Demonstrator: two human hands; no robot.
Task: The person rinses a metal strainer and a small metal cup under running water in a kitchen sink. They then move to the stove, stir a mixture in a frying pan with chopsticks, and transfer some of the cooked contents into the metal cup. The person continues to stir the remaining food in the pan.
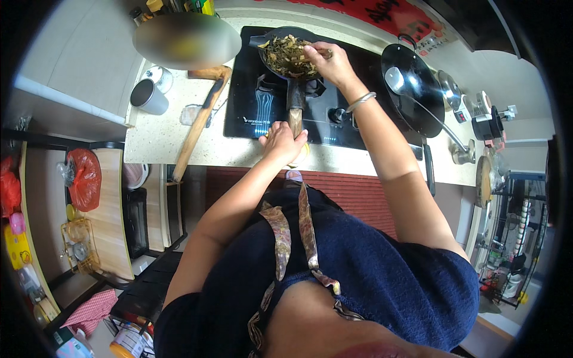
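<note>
A small black frying pan (pixel 313 32) sits on the left burner of a black glass gas hob (pixel 358 96), holding dark, leafy chopped food (pixel 288 53) with pale bits. Over its right side, my right hand (pixel 331 65) grips a thin wooden utensil (pixel 301 59) that reaches into the food; its exact kind is unclear. The pan's wooden handle end (pixel 295 120) lies between the thumb and index finger of my left hand (pixel 284 141), at the counter's front edge. Whether these fingers close on it is hidden. A pale yellow round object (pixel 305 154) shows partly beneath that hand.
A black wok (pixel 418 105) with a metal ladle (pixel 425 107) stands right of the pan. On the left counter are a curved wooden stick (pixel 197 129) overhanging the front edge, a grey cup (pixel 150 97) and a lidded glass jar (pixel 160 78). Bottles (pixel 179 6) stand at the back left.
</note>
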